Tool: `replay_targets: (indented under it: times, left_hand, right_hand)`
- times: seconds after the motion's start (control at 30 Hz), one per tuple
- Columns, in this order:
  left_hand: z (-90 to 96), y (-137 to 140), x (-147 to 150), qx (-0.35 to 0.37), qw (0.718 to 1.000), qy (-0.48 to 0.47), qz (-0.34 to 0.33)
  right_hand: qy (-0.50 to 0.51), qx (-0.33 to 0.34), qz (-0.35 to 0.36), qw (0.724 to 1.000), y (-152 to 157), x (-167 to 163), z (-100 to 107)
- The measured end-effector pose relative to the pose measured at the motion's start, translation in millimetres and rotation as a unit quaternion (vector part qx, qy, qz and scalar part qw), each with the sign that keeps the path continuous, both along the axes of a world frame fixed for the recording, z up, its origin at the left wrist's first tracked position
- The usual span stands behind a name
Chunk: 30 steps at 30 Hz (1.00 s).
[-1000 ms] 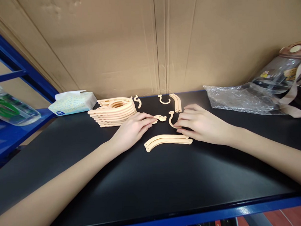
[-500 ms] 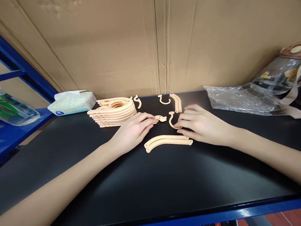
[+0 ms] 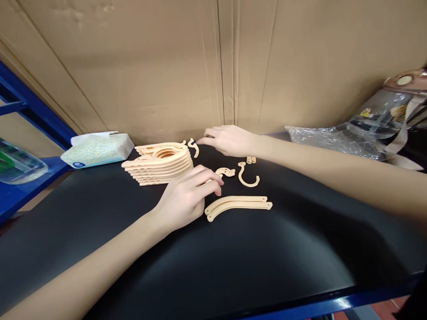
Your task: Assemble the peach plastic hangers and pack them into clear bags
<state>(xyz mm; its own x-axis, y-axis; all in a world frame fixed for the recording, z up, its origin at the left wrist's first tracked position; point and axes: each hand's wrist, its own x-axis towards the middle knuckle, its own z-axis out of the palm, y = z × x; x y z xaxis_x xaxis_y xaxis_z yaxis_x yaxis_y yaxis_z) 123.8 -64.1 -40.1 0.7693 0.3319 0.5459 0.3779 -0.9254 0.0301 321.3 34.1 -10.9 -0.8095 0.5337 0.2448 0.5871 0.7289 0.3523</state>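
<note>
My left hand [image 3: 188,196] rests on the black table beside a small beige connector piece [image 3: 227,172], its fingers loosely bent and apart. Part of that connector is behind the fingers. My right hand [image 3: 230,140] reaches across to the back with fingers stretched out, close to another small curved beige piece [image 3: 195,148]; whether it touches it I cannot tell. A beige hanger hook [image 3: 249,182] lies right of the connector. In front, two curved beige hanger arms [image 3: 239,203] lie side by side. Left of my hands is a stack of beige folding hangers [image 3: 161,164].
A tissue pack [image 3: 97,150] lies at the back left, near a blue metal frame [image 3: 8,109] and a clear bottle [image 3: 17,160]. Clear plastic bags [image 3: 332,142] and a transparent strapped bottle [image 3: 381,110] are at the back right. Cardboard [image 3: 143,64] stands behind the table.
My right hand has left the hook and moved left and back towards the small piece. It now covers the rear hook and most of the rear arms. My left hand has barely shifted.
</note>
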Motion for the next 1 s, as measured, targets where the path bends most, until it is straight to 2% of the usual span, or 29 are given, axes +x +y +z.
replay_targets:
  times: [0.07,0.17,0.3,0.53,0.7,0.87,1.0]
  left_hand:
    - [1.9,0,-1,0.009,1.000,0.001,0.003]
    - [5.0,1,-3,0.021,1.000,-0.009,0.013]
    - [6.7,2,-4,0.024,0.999,-0.021,0.022]
    - [4.2,0,-3,0.025,1.000,-0.008,0.011]
    - [2.0,1,-2,0.024,1.000,0.002,0.013]
    - [2.9,1,-2,0.022,0.999,0.007,0.024]
    - [3.9,0,-2,0.024,0.999,0.005,0.029]
  right_hand:
    - [-0.049,-0.004,0.015,0.999,22,-24,-2]
    - [-0.054,-0.040,0.021,0.998,46,-53,-7]
    - [-0.056,-0.069,0.030,0.996,58,-65,-13]
    - [-0.040,-0.095,0.019,0.994,32,-31,-12]
    - [-0.016,-0.105,-0.016,0.994,10,-6,-12]
    - [0.029,-0.096,-0.067,0.993,1,0,-12]
    - [0.035,-0.115,-0.087,0.989,-3,0,-13]
